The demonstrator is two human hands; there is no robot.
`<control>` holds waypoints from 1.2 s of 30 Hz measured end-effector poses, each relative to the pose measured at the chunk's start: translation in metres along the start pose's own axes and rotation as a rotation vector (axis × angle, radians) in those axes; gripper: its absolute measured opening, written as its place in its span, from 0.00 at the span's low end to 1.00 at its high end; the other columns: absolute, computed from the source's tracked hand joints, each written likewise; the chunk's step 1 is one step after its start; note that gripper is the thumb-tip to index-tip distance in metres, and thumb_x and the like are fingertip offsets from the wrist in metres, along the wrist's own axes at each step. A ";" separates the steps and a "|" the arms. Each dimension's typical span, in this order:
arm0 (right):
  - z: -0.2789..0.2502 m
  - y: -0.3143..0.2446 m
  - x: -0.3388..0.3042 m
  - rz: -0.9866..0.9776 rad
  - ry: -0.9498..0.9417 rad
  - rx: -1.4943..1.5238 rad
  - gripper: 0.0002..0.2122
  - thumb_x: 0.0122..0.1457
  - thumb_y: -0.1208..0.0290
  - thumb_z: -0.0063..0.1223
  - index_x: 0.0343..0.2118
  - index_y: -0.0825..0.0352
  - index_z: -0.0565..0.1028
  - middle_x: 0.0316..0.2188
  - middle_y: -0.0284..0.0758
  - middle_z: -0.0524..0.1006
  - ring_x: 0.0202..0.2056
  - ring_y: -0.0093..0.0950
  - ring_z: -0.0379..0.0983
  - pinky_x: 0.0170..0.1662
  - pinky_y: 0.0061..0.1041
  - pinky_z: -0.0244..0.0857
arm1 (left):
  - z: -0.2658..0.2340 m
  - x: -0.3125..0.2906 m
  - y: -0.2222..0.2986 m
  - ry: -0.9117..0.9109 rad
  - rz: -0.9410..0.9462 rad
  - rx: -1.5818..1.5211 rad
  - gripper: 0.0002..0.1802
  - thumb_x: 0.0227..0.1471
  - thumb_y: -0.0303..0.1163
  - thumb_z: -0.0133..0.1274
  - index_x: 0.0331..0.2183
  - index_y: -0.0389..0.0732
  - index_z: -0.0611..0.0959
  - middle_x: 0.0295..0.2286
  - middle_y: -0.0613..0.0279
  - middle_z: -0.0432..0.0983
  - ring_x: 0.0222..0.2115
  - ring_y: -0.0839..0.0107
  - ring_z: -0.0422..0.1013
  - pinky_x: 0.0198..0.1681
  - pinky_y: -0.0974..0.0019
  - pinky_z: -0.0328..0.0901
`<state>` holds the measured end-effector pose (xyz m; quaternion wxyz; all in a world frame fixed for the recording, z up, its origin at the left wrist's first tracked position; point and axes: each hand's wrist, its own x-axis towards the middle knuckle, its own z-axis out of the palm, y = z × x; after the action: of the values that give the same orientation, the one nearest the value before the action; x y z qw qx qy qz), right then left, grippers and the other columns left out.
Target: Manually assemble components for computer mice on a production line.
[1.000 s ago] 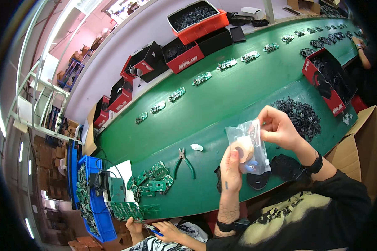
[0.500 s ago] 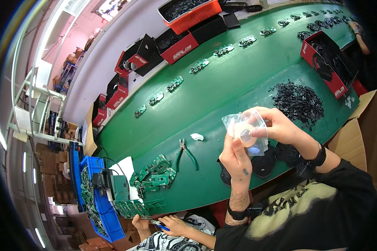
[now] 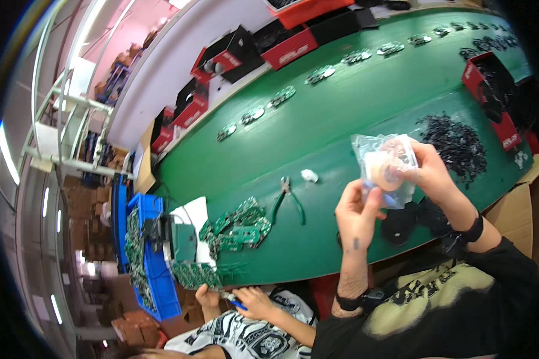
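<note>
Both my hands hold a clear plastic bag [image 3: 370,143] above the green table. Inside it show a cream-coloured round thing like a tape roll and something blue, partly hidden by film and fingers. My left hand [image 3: 358,218] pinches the bag's lower left side, thumb up against it. Wrapped over the bag's right side is my right hand [image 3: 431,173], its thumb near the round piece. Dark flat rounded parts [image 3: 399,227] lie below the bag at the table edge. To the left are a small crumpled white thing [image 3: 309,175] and green-handled cutters [image 3: 288,200].
Beyond my right hand lies a heap of small black parts [image 3: 455,146]. Circuit boards [image 3: 320,74] stand in a row along the green table [image 3: 251,164]. At lower left, a co-worker's hands [image 3: 254,302] hold a blue-handled tool near boards and a blue bin [image 3: 161,299].
My view has shifted, so the table's things appear lower or further right. My left fingers have moved lower on the bag, which both hands still hold.
</note>
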<state>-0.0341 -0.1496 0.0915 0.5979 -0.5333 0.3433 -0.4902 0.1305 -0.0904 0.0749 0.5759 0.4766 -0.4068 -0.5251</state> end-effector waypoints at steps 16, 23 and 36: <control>-0.004 -0.011 -0.017 -0.127 0.248 0.313 0.15 0.58 0.64 0.56 0.42 0.69 0.70 0.38 0.34 0.76 0.39 0.21 0.74 0.43 0.21 0.68 | -0.017 -0.008 -0.008 -0.045 0.090 -0.484 0.15 0.62 0.34 0.42 0.44 0.33 0.70 0.37 0.57 0.73 0.35 0.69 0.75 0.37 0.62 0.74; -0.021 -0.010 -0.013 -0.024 0.164 0.453 0.18 0.60 0.60 0.53 0.46 0.66 0.69 0.38 0.35 0.76 0.37 0.23 0.74 0.35 0.19 0.68 | -0.023 0.001 -0.009 0.010 0.105 -0.354 0.15 0.61 0.33 0.43 0.45 0.34 0.70 0.38 0.57 0.73 0.35 0.70 0.74 0.33 0.64 0.74; -0.042 -0.007 -0.048 -0.195 -0.047 0.243 0.17 0.50 0.84 0.60 0.44 0.72 0.71 0.41 0.37 0.76 0.46 0.27 0.74 0.50 0.27 0.69 | -0.011 0.015 -0.030 0.197 0.035 0.841 0.21 0.54 0.27 0.54 0.49 0.33 0.72 0.37 0.55 0.76 0.34 0.70 0.74 0.33 0.69 0.71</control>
<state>-0.0888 -0.1165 0.0848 0.6154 -0.4994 0.2137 -0.5712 0.1360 -0.1044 0.0427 0.3764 0.7107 -0.5364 -0.2559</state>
